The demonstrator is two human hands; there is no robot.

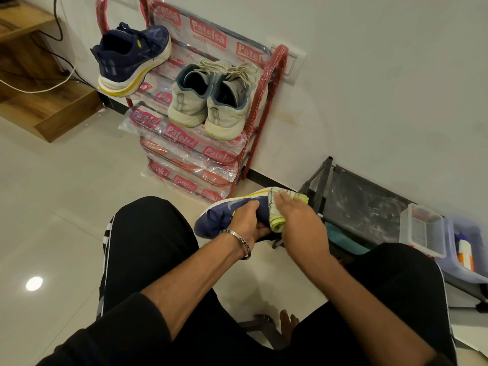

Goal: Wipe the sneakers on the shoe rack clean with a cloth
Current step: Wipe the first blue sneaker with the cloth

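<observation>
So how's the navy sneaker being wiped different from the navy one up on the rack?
The navy sneaker in hand is off the rack, gripped by the left hand while the right hand presses a cloth on it. The navy sneaker on the rack sits untouched, heel toward the camera, overhanging the red shoe rack. Both are navy with white-and-yellow soles.

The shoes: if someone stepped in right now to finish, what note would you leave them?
Left hand grips the blue sneaker off the rack, above the floor.
Right hand presses the cloth flat on it, fingers straight.
On the red rack: its blue partner and a beige pair.
Done: cannot tell which are clean.
Left: finish this sneaker, put it back, check the other three.
</observation>
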